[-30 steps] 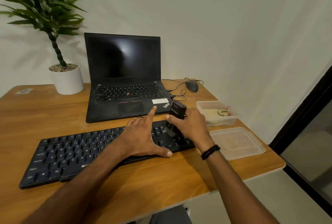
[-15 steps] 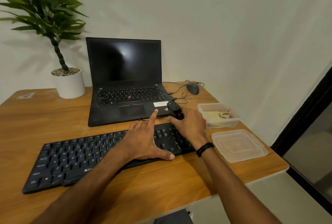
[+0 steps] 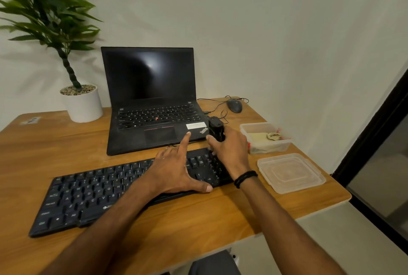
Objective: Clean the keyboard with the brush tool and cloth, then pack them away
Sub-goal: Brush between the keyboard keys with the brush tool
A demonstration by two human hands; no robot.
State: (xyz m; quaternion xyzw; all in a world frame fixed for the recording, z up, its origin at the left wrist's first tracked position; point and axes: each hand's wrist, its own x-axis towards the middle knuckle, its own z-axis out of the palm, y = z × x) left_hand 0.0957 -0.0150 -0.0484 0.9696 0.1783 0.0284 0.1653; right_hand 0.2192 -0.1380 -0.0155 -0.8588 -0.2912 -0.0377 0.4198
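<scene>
A black keyboard (image 3: 95,190) lies slanted across the wooden desk (image 3: 198,219). My left hand (image 3: 174,171) rests flat on its right half, fingers spread, thumb at the front edge. At the keyboard's far right corner my right hand (image 3: 231,151) grips the black brush tool (image 3: 216,128), which stands upright with its lower end hidden behind my fingers. A pale yellow cloth (image 3: 258,136) lies inside the clear plastic box (image 3: 268,147) just right of that hand.
An open black laptop (image 3: 152,102) sits behind the keyboard, with a grey mouse (image 3: 234,106) and its cable at the back right. The box's lid (image 3: 290,172) lies near the desk's right edge. A potted plant (image 3: 82,103) stands at the back left.
My right hand has carried the brush tool from the keyboard's right keys back toward its far right corner. My left hand has stayed in place on the keyboard.
</scene>
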